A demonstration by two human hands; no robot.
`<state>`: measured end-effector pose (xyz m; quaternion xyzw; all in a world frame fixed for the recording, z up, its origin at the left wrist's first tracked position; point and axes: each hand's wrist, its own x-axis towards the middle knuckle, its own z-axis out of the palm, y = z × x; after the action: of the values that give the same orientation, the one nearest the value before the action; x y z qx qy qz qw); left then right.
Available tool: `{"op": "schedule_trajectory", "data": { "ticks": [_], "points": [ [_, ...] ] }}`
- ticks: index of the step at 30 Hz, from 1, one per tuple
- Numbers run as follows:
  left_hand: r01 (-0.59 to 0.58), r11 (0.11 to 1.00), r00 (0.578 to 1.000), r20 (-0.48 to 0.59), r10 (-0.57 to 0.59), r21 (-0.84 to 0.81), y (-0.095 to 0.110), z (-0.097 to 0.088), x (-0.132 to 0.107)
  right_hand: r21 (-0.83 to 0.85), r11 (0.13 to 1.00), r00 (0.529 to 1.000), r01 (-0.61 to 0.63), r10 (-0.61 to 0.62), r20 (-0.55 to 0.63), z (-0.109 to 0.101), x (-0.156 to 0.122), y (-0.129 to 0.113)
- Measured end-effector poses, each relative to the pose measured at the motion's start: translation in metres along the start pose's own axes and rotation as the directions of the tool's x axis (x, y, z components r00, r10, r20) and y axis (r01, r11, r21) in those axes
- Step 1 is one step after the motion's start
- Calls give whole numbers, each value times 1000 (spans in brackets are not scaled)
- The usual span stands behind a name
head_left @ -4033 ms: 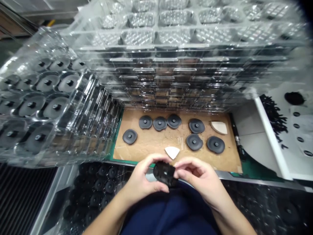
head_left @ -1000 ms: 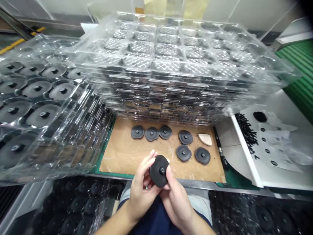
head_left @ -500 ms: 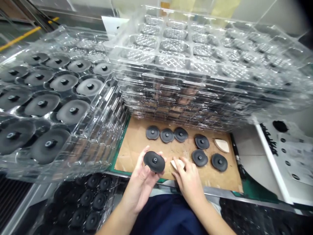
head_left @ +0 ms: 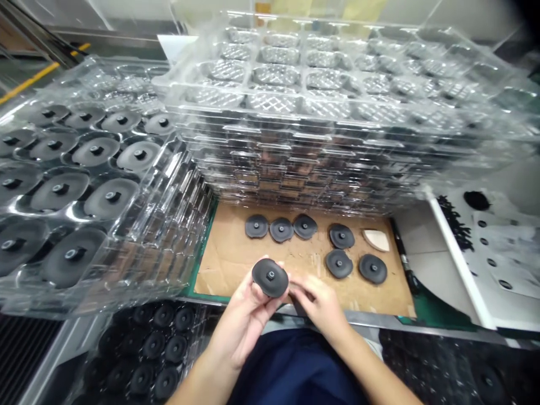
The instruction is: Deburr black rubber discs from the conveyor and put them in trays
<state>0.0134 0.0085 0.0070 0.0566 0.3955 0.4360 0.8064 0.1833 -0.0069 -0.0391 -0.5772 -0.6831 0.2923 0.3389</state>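
My left hand grips a black oval disc by its rim, with the short central stem facing up. Close at the disc's right edge is my right hand, fingers pinched together. The thin pale piece it was holding is hidden by the fingers, and its contact with the disc cannot be made out. Beyond both hands, several similar discs lie on a brown cardboard sheet. A pale wedge-shaped piece rests near the sheet's far right corner.
Tall stacks of clear plastic trays rise behind the cardboard. On the left, a tray stack carries more black discs. At right stands a white-edged panel with small dark parts. Another disc tray sits low at left.
My right hand has moved left toward the disc, and the pale piece in its fingers has gone from sight. The disc in my left hand has tilted slightly. The whole view has shifted a little.
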Motion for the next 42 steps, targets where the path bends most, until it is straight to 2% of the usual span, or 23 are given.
{"op": "schedule_trajectory", "data": {
  "ticks": [3, 6, 8, 10, 11, 12, 14, 16, 18, 19, 20, 21, 23, 24, 25, 28, 30, 32, 35, 37, 39, 41, 42],
  "points": [
    [-14, 999, 1000, 8, 14, 49, -7, 9, 2, 52, 998, 995, -40, 44, -88, -22, 17, -26],
    [2, 993, 1000, 23, -5, 121, -15, 18, 3, 130, 990, 993, 58, -44, -114, -43, 25, -57],
    [42, 983, 999, 9, -45, 180, -18, 23, 3, 181, 979, 996, 93, -91, -20, -54, 25, -70],
    [49, 973, 999, -28, -44, 224, -19, 28, 4, 195, 978, 990, 67, -90, 109, -63, 24, -75],
    [44, 970, 998, -48, -33, 240, -18, 31, 5, 188, 980, 987, 59, -85, 135, -66, 23, -75],
    [31, 967, 998, -62, -16, 252, -18, 34, 6, 179, 981, 990, 70, -91, 111, -68, 23, -74],
    [-11, 962, 998, -49, 25, 274, -16, 42, 7, 157, 980, 992, 126, -120, -50, -69, 20, -74],
    [-56, 954, 998, 22, 51, 294, -14, 50, 8, 189, 966, 971, 175, -138, -196, -69, 14, -73],
    [-73, 956, 992, 124, 39, 286, -13, 54, 6, 297, 945, 969, 139, -68, -237, -69, 2, -68],
    [-62, 960, 987, 157, 19, 273, -12, 55, 5, 378, 923, 972, 69, 23, -234, -69, -5, -62],
    [-48, 965, 985, 171, 3, 257, -11, 55, 4, 482, 875, 963, -40, 161, -214, -69, -12, -55],
    [-38, 970, 986, 168, -3, 242, -11, 55, 3, 589, 792, 933, -163, 318, -169, -69, -19, -45],
    [-33, 973, 991, 132, 3, 229, -11, 55, 2, 741, 568, 823, -358, 567, -37, -67, -33, -26],
    [-34, 974, 993, 120, 7, 224, -12, 54, 1, 781, 468, 772, -413, 635, 28, -65, -39, -17],
    [-34, 976, 993, 118, 8, 216, -13, 54, 1, 799, 400, 737, -450, 671, 79, -62, -45, -10],
    [-14, 984, 989, 147, -12, 175, -17, 54, 2, 807, 299, 686, -509, 707, 171, -53, -59, 0],
    [-4, 988, 988, 151, -20, 156, -19, 54, 2, 806, 240, 663, -541, 712, 233, -49, -65, 0],
    [-6, 989, 991, 132, -14, 149, -20, 54, 2, 804, 216, 659, -554, 704, 265, -47, -65, 0],
    [-12, 988, 994, 106, -4, 152, -20, 55, 2, 811, 236, 679, -536, 692, 247, -55, -56, -2],
    [-5, 988, 995, 98, -10, 155, -21, 57, 1, 821, 306, 719, -481, 674, 170, -65, -44, -10],
    [-6, 988, 996, 93, -9, 152, -24, 58, 1, 791, 495, 803, -358, 596, -9, -73, -29, -25],
    [0, 987, 996, 93, -16, 162, -27, 57, 0, 628, 760, 904, -166, 372, -211, -79, -13, -45],
    [13, 985, 996, 87, -29, 174, -28, 56, -1, 504, 862, 939, -62, 221, -263, -80, -5, -55]
  ]
}}
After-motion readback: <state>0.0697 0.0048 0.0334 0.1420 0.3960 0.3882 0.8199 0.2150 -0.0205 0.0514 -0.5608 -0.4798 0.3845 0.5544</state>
